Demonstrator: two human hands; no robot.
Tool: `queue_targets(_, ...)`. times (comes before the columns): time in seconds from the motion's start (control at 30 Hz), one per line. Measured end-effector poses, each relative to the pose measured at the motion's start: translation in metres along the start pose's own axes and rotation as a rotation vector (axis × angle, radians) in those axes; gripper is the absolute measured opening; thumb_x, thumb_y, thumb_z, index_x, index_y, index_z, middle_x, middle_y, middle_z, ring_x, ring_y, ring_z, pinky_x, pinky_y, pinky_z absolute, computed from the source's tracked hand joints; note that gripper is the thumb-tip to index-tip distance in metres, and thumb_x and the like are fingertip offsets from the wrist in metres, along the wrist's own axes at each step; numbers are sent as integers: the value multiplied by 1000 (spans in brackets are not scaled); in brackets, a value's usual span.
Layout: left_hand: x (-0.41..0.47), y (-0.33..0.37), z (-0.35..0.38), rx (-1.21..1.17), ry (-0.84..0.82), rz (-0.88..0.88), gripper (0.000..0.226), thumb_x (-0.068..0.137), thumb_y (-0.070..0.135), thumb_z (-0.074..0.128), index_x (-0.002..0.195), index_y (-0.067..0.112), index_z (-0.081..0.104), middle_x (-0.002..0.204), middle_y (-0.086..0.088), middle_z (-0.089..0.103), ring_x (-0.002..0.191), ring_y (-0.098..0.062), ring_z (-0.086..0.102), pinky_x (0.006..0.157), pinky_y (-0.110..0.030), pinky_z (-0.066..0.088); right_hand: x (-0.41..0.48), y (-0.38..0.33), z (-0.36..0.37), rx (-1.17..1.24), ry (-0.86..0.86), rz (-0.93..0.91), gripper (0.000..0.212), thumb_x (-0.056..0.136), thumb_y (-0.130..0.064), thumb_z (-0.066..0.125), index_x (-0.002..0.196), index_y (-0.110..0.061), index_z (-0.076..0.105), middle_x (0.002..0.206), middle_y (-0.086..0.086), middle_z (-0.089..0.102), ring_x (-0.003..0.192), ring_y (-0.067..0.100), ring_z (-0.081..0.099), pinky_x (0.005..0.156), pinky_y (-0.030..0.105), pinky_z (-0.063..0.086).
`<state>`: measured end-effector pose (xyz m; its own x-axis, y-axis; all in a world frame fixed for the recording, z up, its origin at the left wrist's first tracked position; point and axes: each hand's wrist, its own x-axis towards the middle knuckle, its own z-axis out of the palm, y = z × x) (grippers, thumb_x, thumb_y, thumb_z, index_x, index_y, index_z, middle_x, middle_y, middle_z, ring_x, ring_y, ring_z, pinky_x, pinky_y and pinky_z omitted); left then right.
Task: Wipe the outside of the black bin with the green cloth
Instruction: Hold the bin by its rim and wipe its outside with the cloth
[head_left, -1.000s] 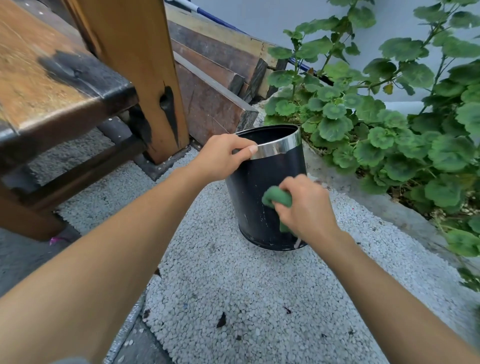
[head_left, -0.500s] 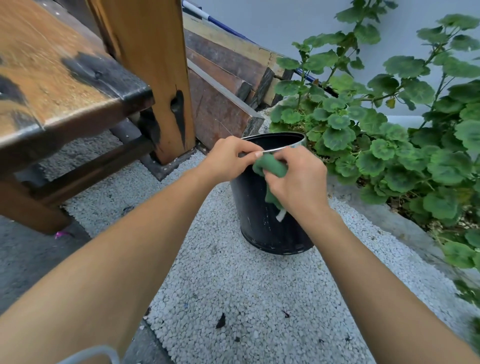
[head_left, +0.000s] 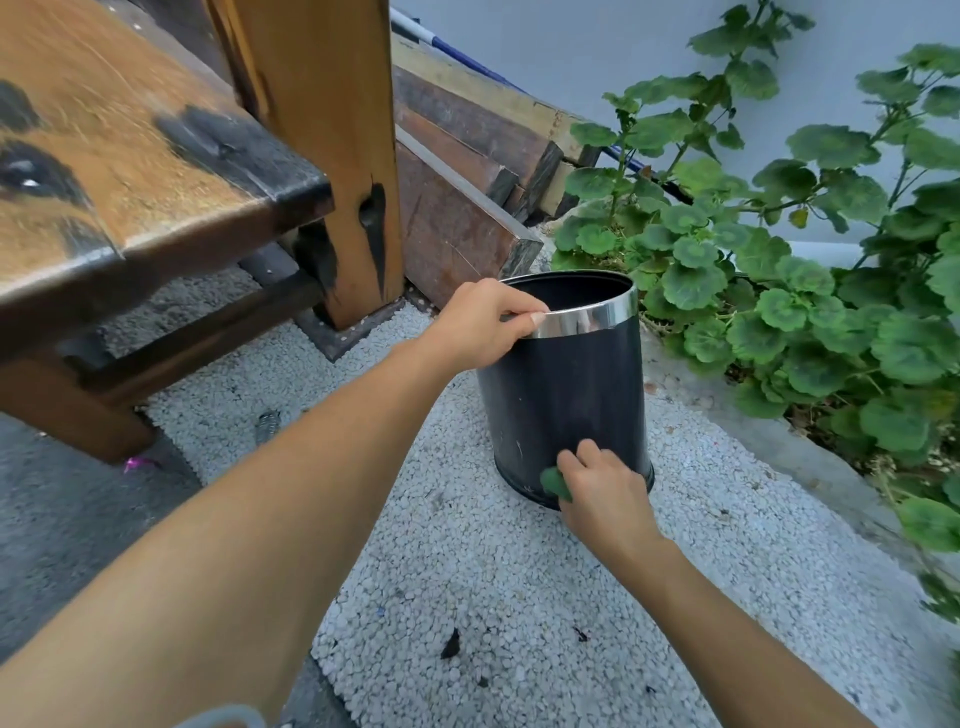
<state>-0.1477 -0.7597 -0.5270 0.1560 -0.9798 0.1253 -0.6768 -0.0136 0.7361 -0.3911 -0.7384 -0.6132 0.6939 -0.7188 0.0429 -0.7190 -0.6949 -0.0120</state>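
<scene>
black bin (head_left: 566, 384) upright on the pebbled ground (head_left: 467, 571) beside the plants (head_left: 779, 312). left hand (head_left: 483, 325) pinches its chrome rim (head_left: 587, 319); right hand (head_left: 605, 486) presses the bunched green cloth (head_left: 553, 482) against the lower wall. wiping under way; pale marks remain, far side unseen.

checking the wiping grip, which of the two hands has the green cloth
The right hand, low at the base of the black bin, presses the green cloth to its side. The left hand only grips the silver rim.
</scene>
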Motion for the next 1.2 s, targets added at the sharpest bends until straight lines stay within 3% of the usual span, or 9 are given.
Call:
queue_targets(0.13,-3,6,3,-21,-21,23,20,100,27,61,104,21,80,101,4,79,104,-12,69,94,-28,52,-1,15,-4,77,-37,60,19,80,-19,78,93,-12,67,89,2,56,77,28,62,58,34,44)
queue_targets(0.3,-6,10,-1,11,-102,57,19,99,28,63,101,20,80,96,4,79,102,-15,69,94,-34,53,28,27,-53,306,201,93,21,75,-32,85,89,-25,72,84,-8,54,71,16,56,64,32,48)
queue_targets(0.43,-13,17,2,86,-226,139,17,98,32,65,106,30,81,94,9,79,94,-11,70,89,-36,54,32,32,-95,357,373,-33,28,66,-25,91,85,-21,71,113,-3,62,77,14,60,64,33,53)
queue_targets(0.53,-22,24,20,121,-306,275,18,97,32,66,105,28,81,94,9,79,92,-8,70,87,-34,53,22,32,-112,296,139,5,26,64,-33,90,79,-25,70,129,-6,64,99,23,69,79,38,56)
queue_targets(0.6,-23,26,31,227,-402,392,22,98,40,62,101,27,80,84,13,75,81,-8,66,77,-33,52,8,31,-113,255,-30,63,25,65,-43,84,77,-29,66,97,-12,67,93,22,69,75,34,52)
queue_targets(0.7,-13,22,33,466,-529,500,60,93,72,45,87,20,75,67,11,61,65,-14,57,63,-35,49,-17,28,-101,194,-116,112,24,71,-46,76,80,-28,64,76,-10,60,78,21,64,69,34,52)
queue_targets(0.8,9,7,21,756,-598,523,98,82,92,16,95,15,75,87,-2,72,84,-24,65,74,-41,54,-36,20,-87,178,-157,113,16,80,-41,64,82,-25,61,85,-5,61,77,25,63,67,38,55)
queue_targets(1.0,40,-14,11,865,-551,584,94,89,85,6,90,22,76,83,6,69,87,-16,60,84,-37,51,-40,39,-75,208,-143,152,9,78,-30,65,78,-22,60,86,-3,65,78,27,64,64,36,54)
queue_targets(1.2,5,6,11,925,-438,654,84,92,82,8,78,27,70,67,9,69,54,-8,46,84,-29,31,-26,105,-77,161,-106,221,23,75,-24,71,76,-25,48,78,-5,63,75,26,62,60,34,50)
